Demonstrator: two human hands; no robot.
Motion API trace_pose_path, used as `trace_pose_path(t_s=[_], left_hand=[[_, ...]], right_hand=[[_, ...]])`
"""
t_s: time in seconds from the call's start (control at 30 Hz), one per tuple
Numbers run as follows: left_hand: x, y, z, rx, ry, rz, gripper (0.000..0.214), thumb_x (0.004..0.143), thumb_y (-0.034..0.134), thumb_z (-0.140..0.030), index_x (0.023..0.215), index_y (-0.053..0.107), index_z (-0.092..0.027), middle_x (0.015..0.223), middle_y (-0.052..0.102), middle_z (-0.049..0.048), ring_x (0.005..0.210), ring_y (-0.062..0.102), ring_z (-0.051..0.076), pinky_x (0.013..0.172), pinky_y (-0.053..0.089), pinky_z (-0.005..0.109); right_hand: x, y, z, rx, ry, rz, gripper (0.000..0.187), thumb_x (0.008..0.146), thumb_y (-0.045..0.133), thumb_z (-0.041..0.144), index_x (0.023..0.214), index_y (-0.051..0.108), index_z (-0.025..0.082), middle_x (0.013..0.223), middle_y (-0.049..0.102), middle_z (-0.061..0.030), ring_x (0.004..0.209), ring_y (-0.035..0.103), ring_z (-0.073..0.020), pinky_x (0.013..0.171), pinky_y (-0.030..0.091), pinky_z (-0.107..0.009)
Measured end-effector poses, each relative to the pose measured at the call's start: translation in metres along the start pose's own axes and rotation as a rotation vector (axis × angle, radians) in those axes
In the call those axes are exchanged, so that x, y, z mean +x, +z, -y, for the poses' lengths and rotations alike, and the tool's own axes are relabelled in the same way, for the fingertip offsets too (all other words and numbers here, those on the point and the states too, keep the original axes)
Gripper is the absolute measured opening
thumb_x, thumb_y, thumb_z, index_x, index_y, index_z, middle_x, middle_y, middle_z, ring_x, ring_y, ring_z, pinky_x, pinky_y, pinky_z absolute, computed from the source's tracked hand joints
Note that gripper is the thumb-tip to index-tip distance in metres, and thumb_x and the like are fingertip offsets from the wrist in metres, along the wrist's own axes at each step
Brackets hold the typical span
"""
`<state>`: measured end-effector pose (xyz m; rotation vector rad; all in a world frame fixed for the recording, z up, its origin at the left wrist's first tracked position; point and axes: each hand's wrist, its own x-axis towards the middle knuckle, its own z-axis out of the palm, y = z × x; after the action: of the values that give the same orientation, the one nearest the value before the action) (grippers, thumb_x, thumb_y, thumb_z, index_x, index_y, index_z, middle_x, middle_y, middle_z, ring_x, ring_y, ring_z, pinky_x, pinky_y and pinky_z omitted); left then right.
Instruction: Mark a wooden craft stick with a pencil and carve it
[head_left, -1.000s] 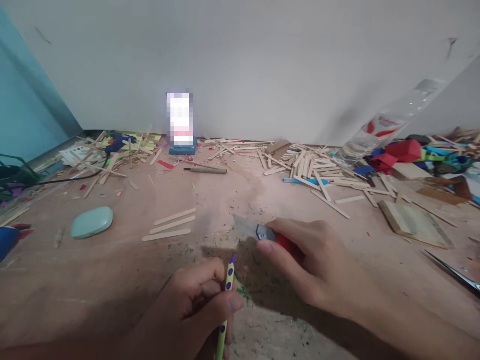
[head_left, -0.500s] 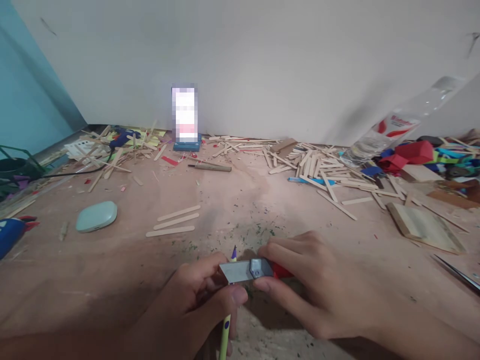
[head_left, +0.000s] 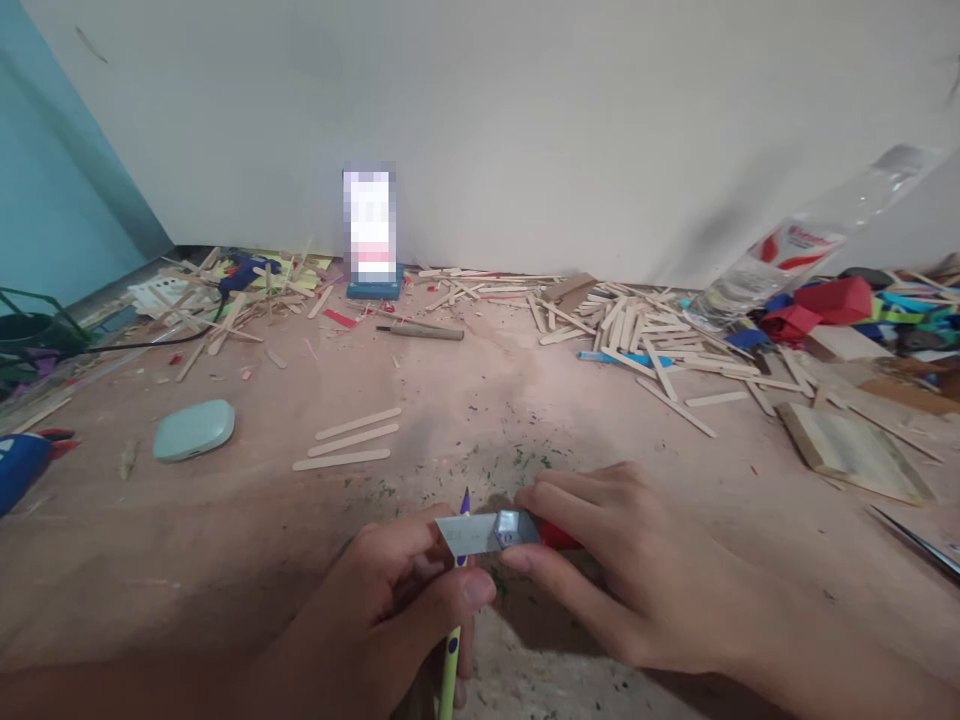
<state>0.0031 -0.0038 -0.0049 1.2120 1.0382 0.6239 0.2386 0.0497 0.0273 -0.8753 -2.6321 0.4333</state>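
My left hand is closed around a yellow-green pencil with purple dots, its purple tip pointing up and away from me. My right hand grips a red-handled utility knife. The knife's grey blade lies across the pencil just below the tip, touching it. Both hands hover low over the pinkish table, near its front edge. Small dark shavings are scattered on the table just beyond the hands.
Three loose craft sticks lie left of centre, beside a pale green oval case. A heap of craft sticks spreads at the back right, near a leaning plastic bottle. A blurred phone on a blue stand leans on the wall.
My right hand has brought the knife back from the table toward me, and the blade now rests across the pencil tip. The left hand has barely moved.
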Motion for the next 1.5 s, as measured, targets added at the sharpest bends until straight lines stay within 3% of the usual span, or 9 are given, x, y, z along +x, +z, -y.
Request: trace_pose_path(t_s=[0.4,0.53,0.67,0.93,1.17,1.3,1.4,1.5], left_hand=[[-0.003,0.003,-0.01,0.078,0.034,-0.131,0.028,0.095,0.063,-0.049,0.086,0.069,-0.023,0.068,0.063,-0.0017,0.06,0.054,0.014,0.052,0.043,0.022],[-0.011,0.007,-0.014,0.0,-0.025,-0.039,0.033,0.092,0.067,-0.052,0.077,0.063,-0.023,0.063,0.067,-0.0007,0.057,0.058,0.014,0.052,0.043,0.021],[-0.014,0.009,-0.016,0.021,-0.061,-0.004,0.039,0.095,0.064,-0.055,0.073,0.059,-0.022,0.063,0.068,0.0002,0.056,0.058,0.012,0.052,0.042,0.02],[-0.006,0.004,-0.011,-0.021,-0.032,-0.005,0.03,0.101,0.06,-0.044,0.079,0.057,-0.023,0.065,0.069,-0.0017,0.055,0.059,0.013,0.054,0.046,0.021],[-0.006,0.0,-0.01,-0.087,-0.006,0.078,0.045,0.107,0.051,-0.06,0.082,0.063,-0.024,0.075,0.073,0.0022,0.063,0.067,0.016,0.06,0.054,0.025],[-0.004,0.0,-0.009,-0.096,0.035,0.028,0.044,0.109,0.051,-0.054,0.082,0.061,-0.022,0.073,0.073,0.0013,0.064,0.067,0.014,0.066,0.053,0.025],[-0.004,0.002,-0.008,-0.227,0.054,-0.047,0.04,0.108,0.053,-0.055,0.087,0.059,-0.021,0.072,0.073,-0.0003,0.063,0.068,0.013,0.066,0.053,0.024],[-0.004,0.003,-0.005,-0.35,0.021,-0.011,0.041,0.106,0.056,-0.06,0.096,0.058,-0.021,0.077,0.074,-0.0001,0.062,0.068,0.013,0.065,0.054,0.024]], right_hand=[[-0.002,0.005,0.005,-0.028,0.027,-0.033,0.033,0.111,0.053,0.039,0.084,0.054,0.021,0.07,0.056,0.0039,0.057,0.051,-0.0122,0.056,0.028,-0.034],[0.003,-0.004,-0.003,-0.015,0.212,-0.141,0.038,0.112,0.051,0.041,0.079,0.053,0.021,0.065,0.053,0.0049,0.056,0.051,-0.0112,0.058,0.034,-0.03],[0.008,-0.014,-0.017,-0.032,0.338,-0.286,0.05,0.111,0.051,0.048,0.068,0.043,0.022,0.055,0.039,0.007,0.05,0.04,-0.0101,0.053,0.03,-0.029],[0.006,-0.011,-0.011,-0.069,0.261,-0.307,0.047,0.11,0.053,0.042,0.069,0.04,0.023,0.055,0.037,0.0082,0.049,0.038,-0.0092,0.051,0.03,-0.029],[0.006,-0.01,-0.006,-0.043,0.215,-0.299,0.044,0.11,0.056,0.039,0.071,0.042,0.022,0.056,0.037,0.009,0.048,0.038,-0.008,0.051,0.031,-0.027],[0.004,-0.009,-0.003,-0.029,0.162,-0.271,0.04,0.11,0.055,0.036,0.074,0.047,0.021,0.059,0.041,0.0086,0.05,0.039,-0.0076,0.053,0.032,-0.027],[0.003,-0.008,-0.003,-0.032,0.131,-0.253,0.037,0.11,0.055,0.036,0.077,0.052,0.02,0.06,0.042,0.0081,0.05,0.04,-0.0079,0.053,0.032,-0.027],[0.003,-0.007,-0.004,-0.028,0.095,-0.246,0.036,0.11,0.055,0.034,0.077,0.051,0.02,0.061,0.041,0.0079,0.05,0.038,-0.0081,0.053,0.032,-0.028]])
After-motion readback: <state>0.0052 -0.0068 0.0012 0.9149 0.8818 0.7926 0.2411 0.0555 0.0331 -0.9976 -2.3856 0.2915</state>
